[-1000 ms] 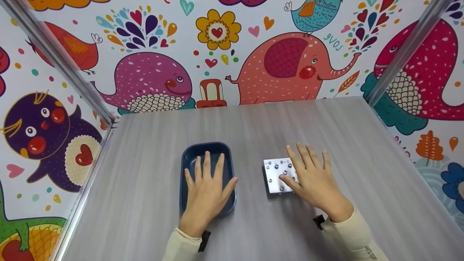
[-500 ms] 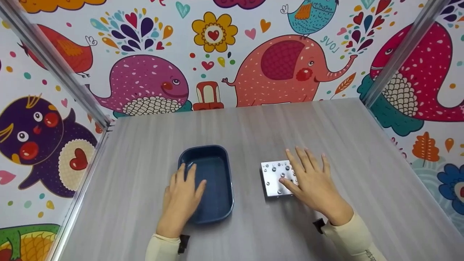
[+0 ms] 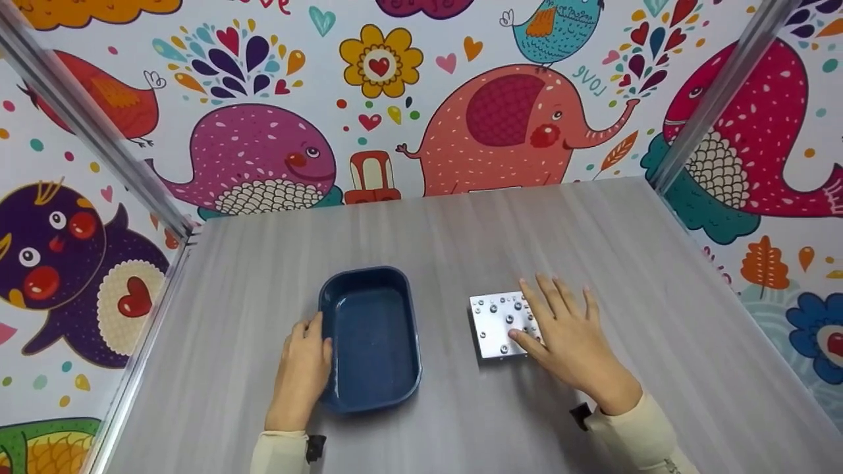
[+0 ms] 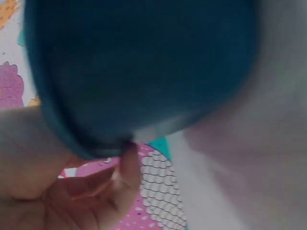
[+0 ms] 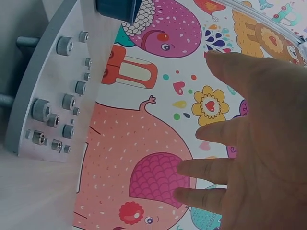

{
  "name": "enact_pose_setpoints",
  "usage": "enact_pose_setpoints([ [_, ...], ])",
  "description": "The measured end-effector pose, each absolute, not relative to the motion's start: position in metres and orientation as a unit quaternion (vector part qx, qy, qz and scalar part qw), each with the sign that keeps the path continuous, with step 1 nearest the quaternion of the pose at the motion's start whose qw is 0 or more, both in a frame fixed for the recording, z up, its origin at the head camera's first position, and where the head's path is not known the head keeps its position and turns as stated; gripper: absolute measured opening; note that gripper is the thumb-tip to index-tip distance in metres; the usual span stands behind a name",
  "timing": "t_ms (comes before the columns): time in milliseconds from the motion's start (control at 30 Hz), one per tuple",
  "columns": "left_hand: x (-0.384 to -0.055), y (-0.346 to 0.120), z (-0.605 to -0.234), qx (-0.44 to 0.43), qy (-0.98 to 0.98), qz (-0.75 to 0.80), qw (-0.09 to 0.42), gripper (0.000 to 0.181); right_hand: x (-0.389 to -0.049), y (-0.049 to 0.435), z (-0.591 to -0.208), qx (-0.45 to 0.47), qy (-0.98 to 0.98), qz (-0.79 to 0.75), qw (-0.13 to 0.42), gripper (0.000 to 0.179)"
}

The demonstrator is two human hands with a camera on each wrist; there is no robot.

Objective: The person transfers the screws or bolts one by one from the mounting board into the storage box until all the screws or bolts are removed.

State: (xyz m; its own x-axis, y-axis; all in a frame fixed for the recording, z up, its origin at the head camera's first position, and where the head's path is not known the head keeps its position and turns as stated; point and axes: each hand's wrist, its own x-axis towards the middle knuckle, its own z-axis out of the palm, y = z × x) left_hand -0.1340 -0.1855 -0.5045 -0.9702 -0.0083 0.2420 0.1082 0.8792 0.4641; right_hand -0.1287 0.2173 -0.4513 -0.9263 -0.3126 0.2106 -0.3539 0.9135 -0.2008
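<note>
A dark blue rectangular tray (image 3: 372,342) with rounded corners stands on the table, its inside bare. My left hand (image 3: 299,372) is at its left rim, thumb over the edge and curled fingers outside it. In the left wrist view, the fingertips (image 4: 129,160) meet the edge of the blurred tray. Right of the tray lies a square silver metal plate (image 3: 490,332) fitted with several bolts of different sizes. My right hand (image 3: 573,342) is spread over its right side, fingers straight, hiding that part. The right wrist view shows the bolts (image 5: 67,45) standing out from the plate, apart from the fingers.
The grey wood-grain table (image 3: 441,243) meets a wall (image 3: 408,39) printed with cartoon animals at the back. Metal corner posts (image 3: 99,125) frame the left and right rear corners. Bare table separates tray and plate.
My left hand has moved left from over the tray to its left rim, and its spread fingers have curled there. The right hand stays over the plate. The head view has shifted slightly.
</note>
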Motion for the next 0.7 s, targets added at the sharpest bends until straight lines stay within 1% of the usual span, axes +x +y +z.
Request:
enact_pose_setpoints([
  [100,-0.134,-0.188,-0.512,-0.035,-0.961,-0.246,0.125,0.049,-0.128,0.219,-0.453,0.168,-0.975,0.121,0.083,0.08],
  [233,-0.133,-0.189,-0.519,-0.034,-0.958,-0.254,0.13,0.051,-0.126,0.22,-0.457,0.168,-0.973,0.129,0.092,0.076],
  [300,-0.133,-0.19,-0.521,-0.028,-0.956,-0.262,0.129,0.052,-0.125,0.221,-0.46,0.171,-0.969,0.135,0.113,0.071],
  [500,-0.134,-0.189,-0.523,-0.02,-0.954,-0.276,0.114,0.057,-0.127,0.227,-0.468,0.187,-0.95,0.145,0.205,0.055],
  [600,-0.135,-0.189,-0.523,-0.025,-0.953,-0.276,0.12,0.059,-0.129,0.231,-0.47,0.198,-0.939,0.143,0.241,0.046],
  [700,-0.137,-0.189,-0.523,-0.026,-0.953,-0.275,0.126,0.06,-0.133,0.236,-0.473,0.214,-0.927,0.14,0.275,0.033],
])
